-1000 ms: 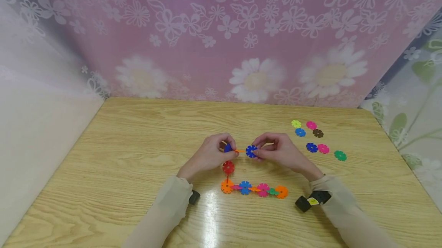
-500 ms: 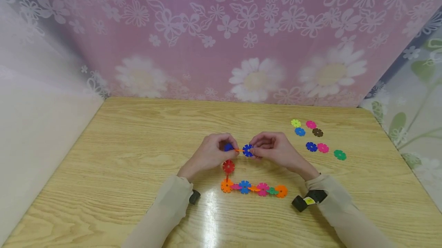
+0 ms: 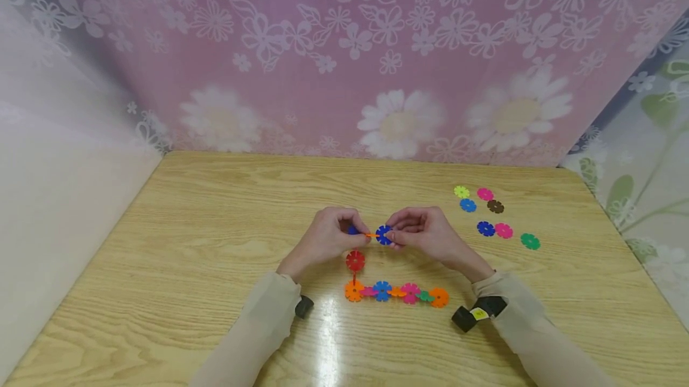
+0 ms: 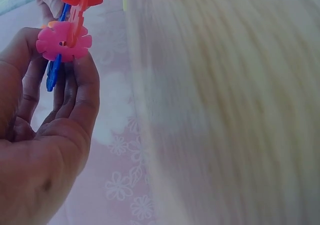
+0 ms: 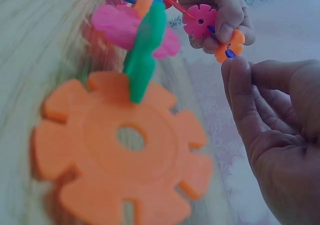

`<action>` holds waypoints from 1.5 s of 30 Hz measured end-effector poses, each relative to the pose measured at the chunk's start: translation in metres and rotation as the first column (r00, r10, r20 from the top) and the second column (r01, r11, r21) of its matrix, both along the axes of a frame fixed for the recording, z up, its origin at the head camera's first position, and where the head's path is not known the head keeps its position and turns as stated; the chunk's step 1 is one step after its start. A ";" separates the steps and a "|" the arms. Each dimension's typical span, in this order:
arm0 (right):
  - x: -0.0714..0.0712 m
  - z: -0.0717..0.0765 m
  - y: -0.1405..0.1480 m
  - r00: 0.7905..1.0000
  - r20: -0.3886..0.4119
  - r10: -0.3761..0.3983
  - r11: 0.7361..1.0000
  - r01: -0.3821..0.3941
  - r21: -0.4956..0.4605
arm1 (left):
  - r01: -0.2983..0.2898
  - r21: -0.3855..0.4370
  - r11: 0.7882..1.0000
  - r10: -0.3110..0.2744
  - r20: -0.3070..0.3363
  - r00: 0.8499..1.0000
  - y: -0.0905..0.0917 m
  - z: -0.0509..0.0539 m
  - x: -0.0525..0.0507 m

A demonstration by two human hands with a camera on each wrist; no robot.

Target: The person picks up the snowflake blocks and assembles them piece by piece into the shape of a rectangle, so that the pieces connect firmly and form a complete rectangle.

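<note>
A chain of notched, flower-shaped plastic discs bends up from the table; a red disc [image 3: 355, 261] is in its upright part. My left hand [image 3: 331, 234] pinches the upper end, where a blue disc [image 4: 53, 77] joins a pink disc [image 4: 47, 41]. An orange disc [image 5: 237, 40], edge-on in the head view, sticks out from the left fingertips. In my right hand [image 3: 425, 232] another dark blue disc [image 3: 383, 235] is pinched between thumb and fingers. Its rim meets the orange disc's edge; how deep the slots mesh is hidden by fingers.
The chain's lower row runs right along the table [image 3: 215, 213] to an end orange disc [image 3: 439, 298]. Several loose discs lie at the right, among them a yellow disc [image 3: 462, 192], a brown disc [image 3: 496, 206] and a green disc [image 3: 530, 241]. A floral curtain [image 3: 323, 76] hangs behind.
My right hand has moved left with the blue disc, closing the gap to the orange disc. The left hand has stayed nearly still; the loose discs lie as before.
</note>
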State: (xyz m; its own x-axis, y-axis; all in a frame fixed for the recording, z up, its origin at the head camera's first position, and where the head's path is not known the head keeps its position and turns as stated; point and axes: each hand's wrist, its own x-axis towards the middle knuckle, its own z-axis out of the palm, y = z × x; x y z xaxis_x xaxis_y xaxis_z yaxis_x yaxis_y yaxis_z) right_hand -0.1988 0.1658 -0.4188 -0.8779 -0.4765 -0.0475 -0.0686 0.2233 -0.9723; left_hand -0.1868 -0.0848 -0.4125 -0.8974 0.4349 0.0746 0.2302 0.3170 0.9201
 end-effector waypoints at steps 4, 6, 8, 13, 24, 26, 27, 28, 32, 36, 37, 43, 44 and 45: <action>0.000 0.001 -0.001 1.000 -0.003 -0.011 1.000 0.011 0.011 | -0.001 0.007 1.000 0.001 0.005 1.000 0.001 0.000 -0.001; 0.001 0.001 -0.002 1.000 0.000 -0.016 1.000 0.016 0.014 | 0.004 0.017 1.000 -0.004 0.004 1.000 0.002 0.000 -0.001; 0.001 0.001 -0.003 1.000 0.001 -0.019 1.000 0.019 0.015 | 0.010 0.023 1.000 -0.010 0.006 1.000 0.003 0.001 -0.001; 0.002 0.002 -0.005 1.000 0.017 -0.015 1.000 0.015 0.005 | 0.007 0.003 1.000 -0.007 0.019 1.000 0.004 0.002 -0.001; 0.004 0.002 0.002 1.000 0.027 -0.010 0.999 0.008 0.052 | 0.006 -0.164 0.986 -0.010 -0.022 1.000 0.007 0.005 0.001; 0.005 0.002 0.005 1.000 0.011 -0.003 0.998 0.002 0.061 | 0.005 -0.166 0.986 -0.011 -0.035 0.999 0.007 0.005 0.001; 0.005 0.002 0.006 1.000 0.002 0.001 0.998 -0.002 0.062 | 0.004 -0.168 0.986 -0.011 -0.040 0.999 0.007 0.004 0.001; 0.005 0.002 0.008 1.000 -0.012 0.007 0.998 -0.006 0.065 | 0.004 -0.171 0.985 -0.012 -0.047 0.999 0.007 0.004 0.001; 0.004 0.002 0.018 0.997 -0.076 0.022 0.997 -0.016 0.077 | 0.002 -0.185 0.983 -0.010 -0.045 0.999 0.008 0.004 0.001; 0.003 0.001 0.033 0.991 -0.133 0.023 0.990 -0.004 0.143 | 0.003 -0.188 0.982 -0.009 -0.032 0.999 0.008 0.005 0.003; 0.003 0.000 0.037 0.989 -0.144 0.021 0.987 0.002 0.161 | 0.003 -0.188 0.982 -0.008 -0.029 1.000 0.009 0.005 0.003; 0.004 0.002 0.062 0.980 -0.197 -0.009 0.969 0.057 0.240 | 0.001 -0.191 0.982 -0.005 -0.024 1.000 0.010 0.005 0.004; 0.005 0.003 0.066 0.978 -0.206 -0.014 0.967 0.066 0.245 | 0.001 -0.194 0.981 -0.006 -0.026 1.000 0.010 0.005 0.004; 0.005 0.003 0.069 0.977 -0.213 -0.018 0.966 0.073 0.250 | 0.002 -0.196 0.981 -0.008 -0.030 1.000 0.010 0.005 0.004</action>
State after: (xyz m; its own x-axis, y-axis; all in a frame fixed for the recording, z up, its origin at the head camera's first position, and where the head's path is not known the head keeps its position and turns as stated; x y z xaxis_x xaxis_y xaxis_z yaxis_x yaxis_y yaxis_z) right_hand -0.1940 0.2349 -0.4155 -0.9017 -0.4318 0.0233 -0.2466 0.4693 -0.8479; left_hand -0.1827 -0.0753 -0.4077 -0.8938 0.4483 0.0145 0.2588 0.4891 0.8329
